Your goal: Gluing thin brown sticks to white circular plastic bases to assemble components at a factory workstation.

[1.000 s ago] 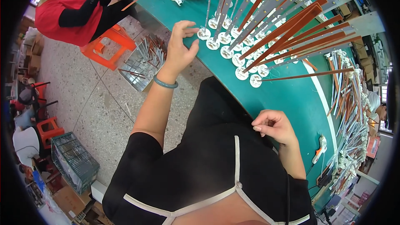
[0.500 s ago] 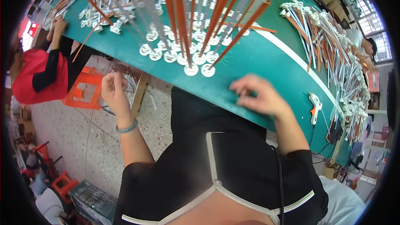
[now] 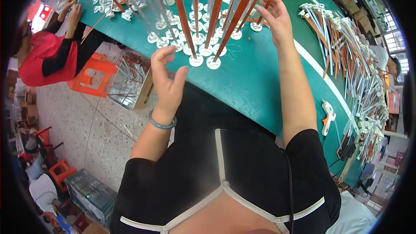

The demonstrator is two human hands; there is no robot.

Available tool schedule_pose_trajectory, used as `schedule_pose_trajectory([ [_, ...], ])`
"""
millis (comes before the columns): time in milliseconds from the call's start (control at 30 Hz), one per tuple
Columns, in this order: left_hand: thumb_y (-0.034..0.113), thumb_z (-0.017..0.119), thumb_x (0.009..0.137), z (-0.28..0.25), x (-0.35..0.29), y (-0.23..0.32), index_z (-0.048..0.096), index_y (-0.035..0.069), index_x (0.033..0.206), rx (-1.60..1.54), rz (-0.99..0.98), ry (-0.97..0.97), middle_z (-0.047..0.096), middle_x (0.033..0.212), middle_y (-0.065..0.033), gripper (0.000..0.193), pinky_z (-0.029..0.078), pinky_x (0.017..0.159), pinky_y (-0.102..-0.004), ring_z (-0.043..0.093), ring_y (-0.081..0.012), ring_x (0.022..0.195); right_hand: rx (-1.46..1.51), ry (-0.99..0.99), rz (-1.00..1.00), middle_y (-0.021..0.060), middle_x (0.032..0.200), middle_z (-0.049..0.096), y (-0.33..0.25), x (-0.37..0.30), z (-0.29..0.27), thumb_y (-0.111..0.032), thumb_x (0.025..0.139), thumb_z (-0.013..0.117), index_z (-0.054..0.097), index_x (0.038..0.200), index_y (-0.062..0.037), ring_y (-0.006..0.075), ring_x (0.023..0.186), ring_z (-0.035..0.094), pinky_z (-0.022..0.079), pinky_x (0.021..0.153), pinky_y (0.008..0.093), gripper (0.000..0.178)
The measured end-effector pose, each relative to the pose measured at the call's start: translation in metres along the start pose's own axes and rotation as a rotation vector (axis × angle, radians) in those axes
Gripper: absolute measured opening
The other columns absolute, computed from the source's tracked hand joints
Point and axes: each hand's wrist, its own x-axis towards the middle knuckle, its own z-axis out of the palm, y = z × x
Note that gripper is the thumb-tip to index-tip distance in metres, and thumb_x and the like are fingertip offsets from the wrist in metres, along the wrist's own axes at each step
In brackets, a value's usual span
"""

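A cluster of upright orange and grey strips on round white bases (image 3: 207, 47) stands on the green table (image 3: 260, 86). My left hand (image 3: 167, 82) is raised near the table's front edge, fingers apart, holding nothing, just left of the nearest bases. My right hand (image 3: 274, 17) is lifted over the table with its fingers spread beside the tall orange strips, close to them; I cannot tell if it touches one. A green bangle (image 3: 161, 124) circles my left wrist.
A person in red (image 3: 47, 54) works at the table's left end by an orange stool (image 3: 93, 78). A crate of metal rods (image 3: 130, 82) sits on the floor. A glue gun (image 3: 328, 115) and heaps of loose strips (image 3: 359, 73) lie at right.
My right hand rose from the table's front edge up to the tall strips. My left hand swung in from beside the stool toward the bases. The view tilted further over the table.
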Motion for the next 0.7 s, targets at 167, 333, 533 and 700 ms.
schedule_pose_trajectory([
  [167, 0.021, 0.086, 0.068, 0.026, 0.011, 0.006, 0.042, 0.002, 0.133, 0.088, -0.001, 0.038, 0.049, 0.127, -0.0129, 0.081, 0.043, 0.095, -0.0395, 0.052, -0.0264, 0.115, 0.057, 0.049, 0.067, 0.0085, 0.117, 0.064, 0.006, 0.017, 0.007, -0.013, 0.089, 0.069, 0.055, 0.125, -0.0011, 0.0168, 0.107, 0.06, 0.045, 0.097, 0.0317, 0.041],
  [333, 0.026, 0.089, 0.067, 0.041, 0.018, 0.014, 0.034, 0.002, 0.142, 0.149, 0.004, 0.037, 0.046, 0.133, -0.014, 0.096, 0.039, 0.102, -0.0412, 0.047, -0.0262, 0.124, 0.11, 0.057, 0.103, 0.0076, 0.107, 0.067, 0.005, 0.023, 0.015, -0.016, 0.09, 0.069, 0.056, 0.116, 0.0004, 0.0128, 0.095, 0.063, 0.049, 0.09, 0.0273, 0.034],
  [533, 0.035, 0.093, 0.06, 0.058, 0.029, 0.008, 0.028, -0.003, 0.143, 0.238, 0.085, 0.057, 0.04, 0.137, -0.0195, 0.112, 0.037, 0.104, -0.0444, 0.042, -0.0336, 0.127, 0.268, -0.034, -0.046, 0.0108, 0.114, 0.066, -0.012, 0.018, 0.035, -0.015, 0.093, 0.064, 0.056, 0.119, 0.0001, 0.0163, 0.1, 0.064, 0.048, 0.092, 0.0304, 0.03],
  [700, 0.038, 0.093, 0.056, 0.068, 0.035, 0.008, 0.023, -0.005, 0.146, 0.264, 0.089, 0.044, 0.041, 0.137, -0.0218, 0.122, 0.035, 0.106, -0.0457, 0.042, -0.038, 0.126, 0.231, -0.203, -0.003, 0.0084, 0.116, 0.066, -0.022, 0.013, 0.044, -0.019, 0.099, 0.055, 0.053, 0.13, 0.0001, 0.017, 0.104, 0.063, 0.048, 0.094, 0.0315, 0.036],
])
